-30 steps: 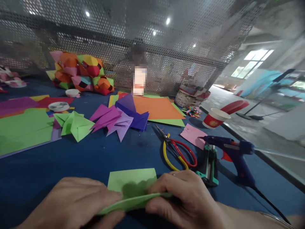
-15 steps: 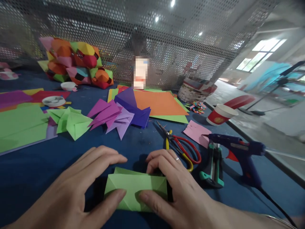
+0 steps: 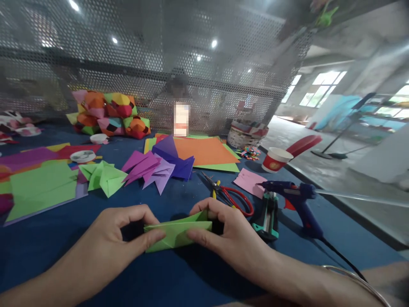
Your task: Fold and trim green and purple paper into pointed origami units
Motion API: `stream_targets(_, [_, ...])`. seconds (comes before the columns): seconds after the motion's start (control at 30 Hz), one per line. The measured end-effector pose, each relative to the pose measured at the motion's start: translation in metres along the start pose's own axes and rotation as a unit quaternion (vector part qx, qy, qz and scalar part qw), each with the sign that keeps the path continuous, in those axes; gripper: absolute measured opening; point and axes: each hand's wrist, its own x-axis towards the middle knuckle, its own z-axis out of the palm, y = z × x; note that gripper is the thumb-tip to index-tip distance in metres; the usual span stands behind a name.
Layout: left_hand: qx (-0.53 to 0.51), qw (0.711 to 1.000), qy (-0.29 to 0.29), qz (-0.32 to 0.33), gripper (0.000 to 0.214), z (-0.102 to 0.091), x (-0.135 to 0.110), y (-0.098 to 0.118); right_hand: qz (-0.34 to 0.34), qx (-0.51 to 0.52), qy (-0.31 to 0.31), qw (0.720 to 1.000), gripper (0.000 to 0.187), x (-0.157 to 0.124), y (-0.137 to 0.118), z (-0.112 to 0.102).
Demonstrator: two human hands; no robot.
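A folded piece of green paper is between my hands near the front of the blue table, its upper edge parted into two layers. My left hand pinches its left end, thumb on the near face and fingers behind. The right end is gripped by my right hand, thumb in front and fingers at the back layer. Beyond lie folded green paper pieces, magenta folded pieces, lilac ones and dark purple ones. Red-and-yellow-handled scissors rest just past my right hand.
To the right are a blue glue gun, a green-black cutter-like tool, pink paper and a paper cup. Orange sheets lie behind, green sheets left. Paper ornaments stand before a mesh screen.
My fingers have closed on the green paper, which is now tilted up with its top edge parted. The view has shifted, so the table items appear lower and the right-hand tools further left.
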Motion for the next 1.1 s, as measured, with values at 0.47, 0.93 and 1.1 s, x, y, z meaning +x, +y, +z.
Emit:
stream_targets(0.47, [0.007, 1.000, -0.009, 0.004, 0.047, 0.001, -0.001, -0.019, -0.121, -0.116, 0.043, 0.985, 0.007, 0.004, 0.013, -0.005])
stream_targets(0.93, [0.037, 0.993, -0.002, 0.108, 0.033, -0.005, -0.004, -0.003, -0.293, -0.194, 0.056, 0.935, 0.015, 0.004, 0.024, -0.010])
stream_targets(1.1, [0.038, 0.993, 0.004, 0.114, 0.030, -0.006, -0.007, -0.002, -0.361, -0.206, 0.066, 0.907, 0.018, 0.004, 0.027, -0.011])
